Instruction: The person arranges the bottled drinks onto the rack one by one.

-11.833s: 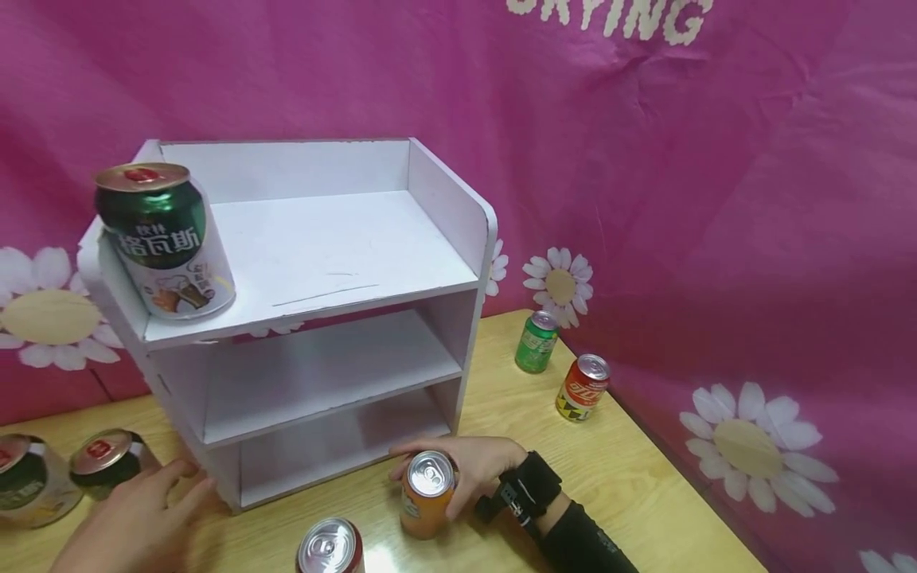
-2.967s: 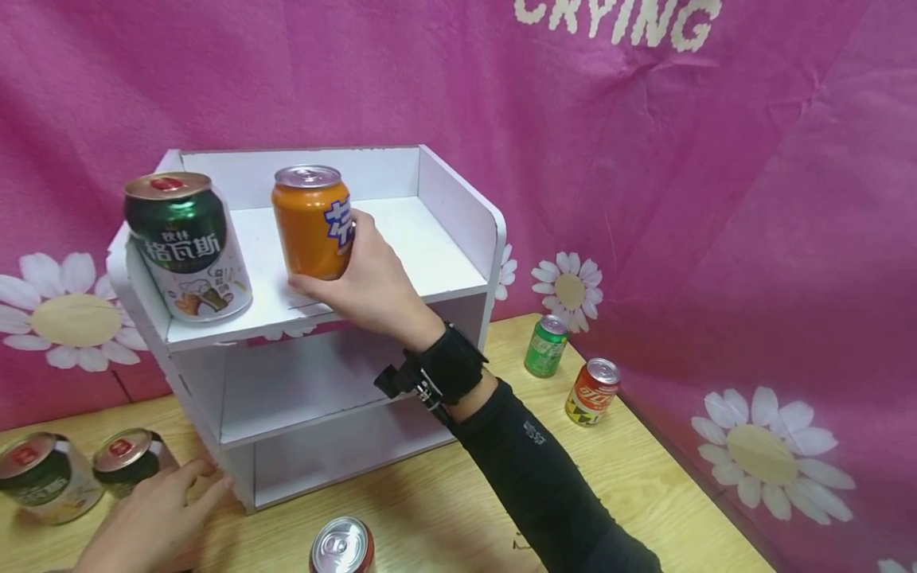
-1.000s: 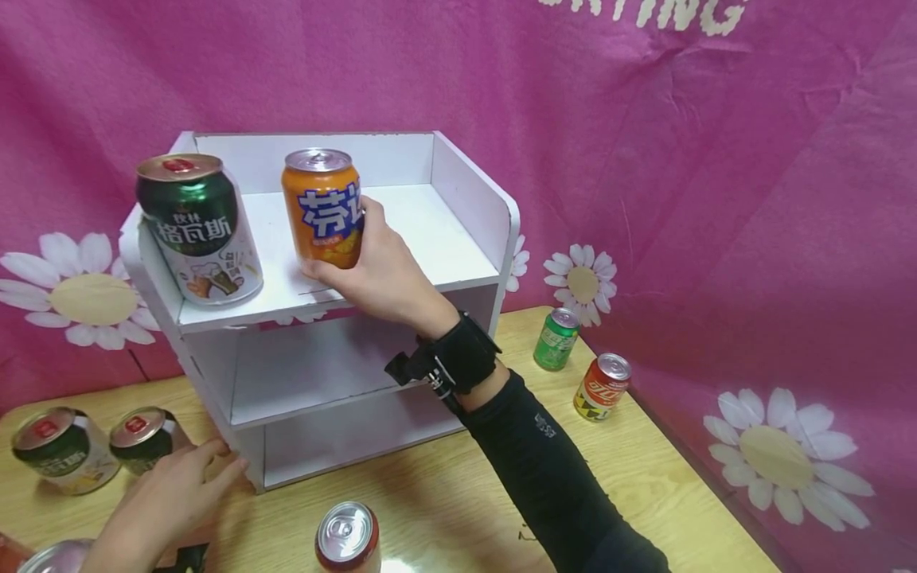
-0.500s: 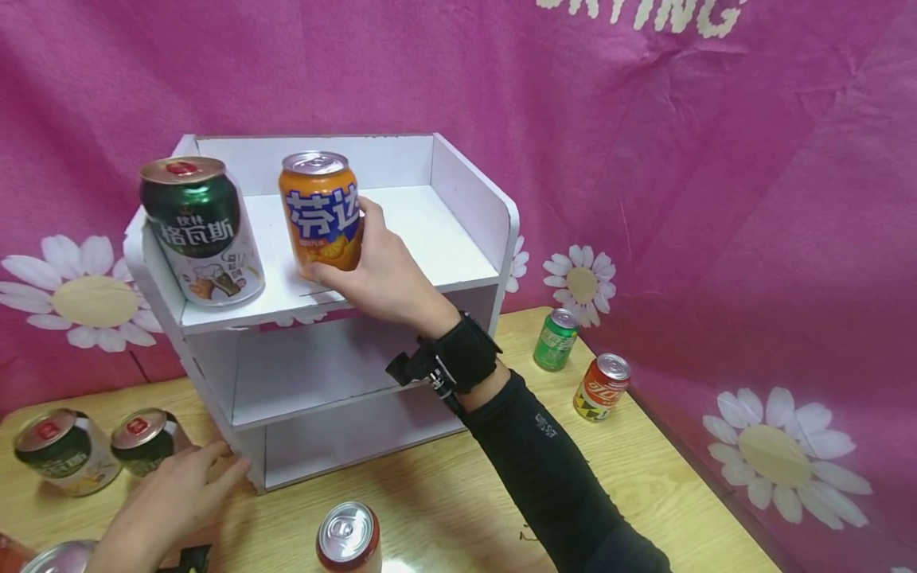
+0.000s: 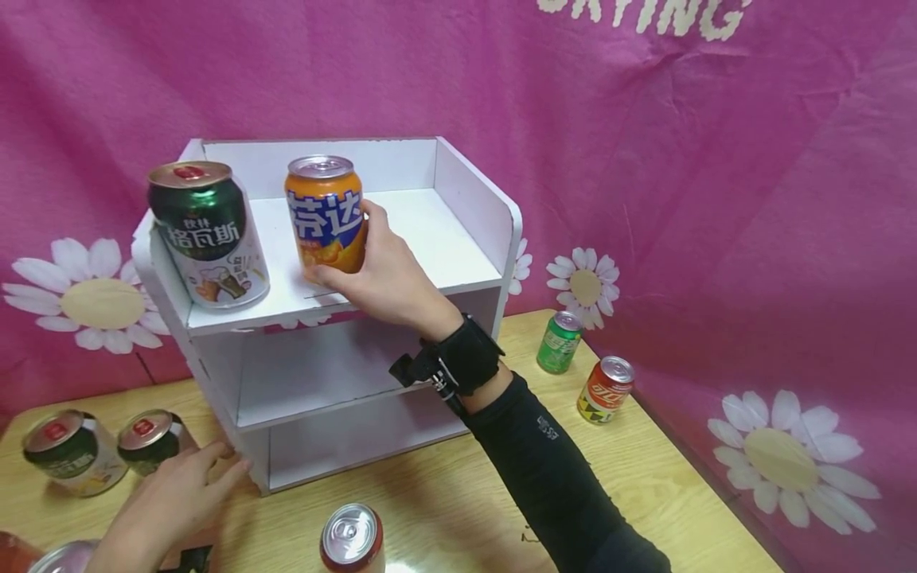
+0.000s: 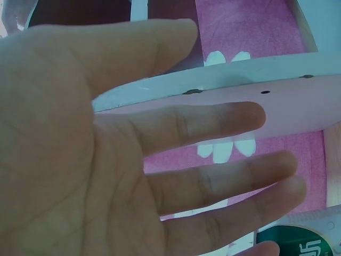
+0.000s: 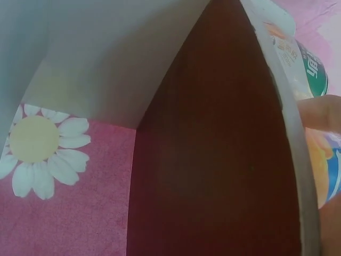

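Observation:
My right hand grips an orange soda can, upright on the top board of a white shelf unit, its lettering facing me. In the right wrist view only part of that orange can and a finger show past the board's edge. Left of it stands a larger green-and-white can. Low at the unit's left side, my left hand holds nothing. The left wrist view shows this hand with straight, spread fingers, near a partly visible green-and-white can.
Two green-and-white cans, one at the far left and one behind my left hand, stand on the wooden table. A red can is in front. At the right are a green can and a red-yellow can.
My right hand has raised the orange can from the table to the top board. Since then the can has turned, bringing its lettering round to the front. My left hand stays by the unit.

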`<move>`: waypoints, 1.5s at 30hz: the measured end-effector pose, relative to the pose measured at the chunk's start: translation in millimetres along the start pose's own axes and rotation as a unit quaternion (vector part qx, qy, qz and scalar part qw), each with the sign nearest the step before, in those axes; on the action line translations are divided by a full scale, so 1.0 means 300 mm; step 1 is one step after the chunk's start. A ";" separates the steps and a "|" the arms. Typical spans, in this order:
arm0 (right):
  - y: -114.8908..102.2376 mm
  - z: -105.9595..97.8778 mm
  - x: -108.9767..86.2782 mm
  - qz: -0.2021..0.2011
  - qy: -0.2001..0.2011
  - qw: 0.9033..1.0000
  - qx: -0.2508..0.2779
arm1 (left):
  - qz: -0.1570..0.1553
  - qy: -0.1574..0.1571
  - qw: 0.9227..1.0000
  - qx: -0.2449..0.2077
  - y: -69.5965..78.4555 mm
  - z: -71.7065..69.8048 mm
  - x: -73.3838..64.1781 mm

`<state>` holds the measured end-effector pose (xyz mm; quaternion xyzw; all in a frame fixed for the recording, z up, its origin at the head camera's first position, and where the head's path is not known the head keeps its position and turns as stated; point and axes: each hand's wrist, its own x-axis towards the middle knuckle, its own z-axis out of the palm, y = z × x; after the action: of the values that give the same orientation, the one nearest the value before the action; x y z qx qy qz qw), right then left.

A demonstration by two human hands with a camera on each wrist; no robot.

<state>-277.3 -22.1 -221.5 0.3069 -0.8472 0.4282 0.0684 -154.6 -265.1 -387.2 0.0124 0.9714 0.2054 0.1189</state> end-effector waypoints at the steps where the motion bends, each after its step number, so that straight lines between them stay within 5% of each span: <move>1: 0.000 0.000 0.000 0.000 -0.001 1.000 0.000 | 0.000 0.000 1.000 -0.001 -0.001 0.000 0.000; 19: -0.003 0.015 0.016 -0.005 0.023 0.999 -0.030 | 0.014 0.028 0.999 0.009 -0.016 0.005 -0.004; 34: 0.005 -0.019 0.018 0.014 -0.011 1.000 -0.024 | -0.007 0.022 1.000 0.019 -0.011 0.001 -0.028; 45: 0.016 -0.040 -0.007 0.032 -0.023 0.999 -0.029 | -0.019 0.049 0.997 0.052 -0.075 0.012 -0.063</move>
<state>-280.2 -9.9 -218.1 0.2872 -0.8701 0.3981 0.0437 -134.9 -285.7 -395.3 -0.0098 0.9854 0.1527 0.0742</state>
